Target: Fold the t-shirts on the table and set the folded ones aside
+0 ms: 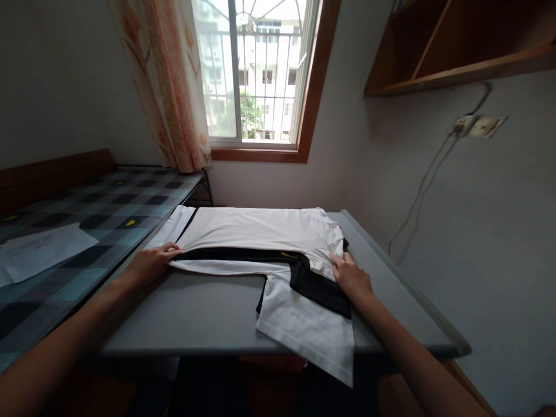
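Note:
A cream T-shirt (256, 227) lies sideways on top of a black T-shirt (319, 288) and a white T-shirt (310, 327), all spread on a grey table (204, 315). My left hand (152, 263) is closed on the near corner of the cream T-shirt's hem, with its thumb hidden. At the sleeve end, my right hand (353, 279) pinches the cream T-shirt's sleeve. The black T-shirt shows as a strip along the near side and at its sleeve. One sleeve of the white T-shirt hangs over the table's front edge.
To the left stands a bed with a checked cover (130, 197) and some paper (43, 249) on it. A curtain (174, 87) hangs beside the window (260, 75). On the right wall are a wooden shelf (460, 72) and a socket (480, 125) with cables.

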`<state>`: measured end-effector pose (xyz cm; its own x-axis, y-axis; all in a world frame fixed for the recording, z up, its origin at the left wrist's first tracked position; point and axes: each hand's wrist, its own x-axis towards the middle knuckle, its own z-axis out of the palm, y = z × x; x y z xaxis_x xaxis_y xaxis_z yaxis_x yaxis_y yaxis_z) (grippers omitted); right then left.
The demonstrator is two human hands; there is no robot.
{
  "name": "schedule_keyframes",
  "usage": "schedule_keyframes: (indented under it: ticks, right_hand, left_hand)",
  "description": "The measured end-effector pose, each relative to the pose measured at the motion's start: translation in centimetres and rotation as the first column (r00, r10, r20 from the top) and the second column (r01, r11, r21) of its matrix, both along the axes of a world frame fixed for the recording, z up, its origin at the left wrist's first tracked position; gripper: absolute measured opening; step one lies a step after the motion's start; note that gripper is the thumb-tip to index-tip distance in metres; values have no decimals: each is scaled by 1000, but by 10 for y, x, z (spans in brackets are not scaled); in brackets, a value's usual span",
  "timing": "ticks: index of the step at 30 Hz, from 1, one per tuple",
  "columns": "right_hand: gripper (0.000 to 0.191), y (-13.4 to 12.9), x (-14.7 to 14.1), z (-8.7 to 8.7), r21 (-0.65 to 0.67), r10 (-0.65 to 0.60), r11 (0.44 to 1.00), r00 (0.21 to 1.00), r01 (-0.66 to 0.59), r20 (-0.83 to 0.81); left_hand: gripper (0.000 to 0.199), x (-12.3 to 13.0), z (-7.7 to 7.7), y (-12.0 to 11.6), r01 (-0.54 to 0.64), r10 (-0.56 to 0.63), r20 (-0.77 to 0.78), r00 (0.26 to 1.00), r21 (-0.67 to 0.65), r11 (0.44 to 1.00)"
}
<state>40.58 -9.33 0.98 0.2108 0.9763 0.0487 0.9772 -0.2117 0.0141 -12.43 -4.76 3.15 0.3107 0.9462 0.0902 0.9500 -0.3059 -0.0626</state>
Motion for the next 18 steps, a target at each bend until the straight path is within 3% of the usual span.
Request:
schedule_keyframes:
  ticks: [13, 16, 18]
  right_hand:
    - [45, -8, 6, -5, -1, 28, 1000, 997, -28, -70]
    - [44, -13, 9, -4, 55, 8, 998, 999, -5, -50]
    - [39, -15, 12, -3, 129, -3, 992, 1000, 4, -12]
  left_hand:
    - [49, -14, 5, -2, 74, -68, 55, 996, -111, 991]
    - [43, -19, 10, -6, 87, -56, 167, 984, -183, 979]
    - [43, -28, 15, -6, 121, -36, 275, 961, -297, 947]
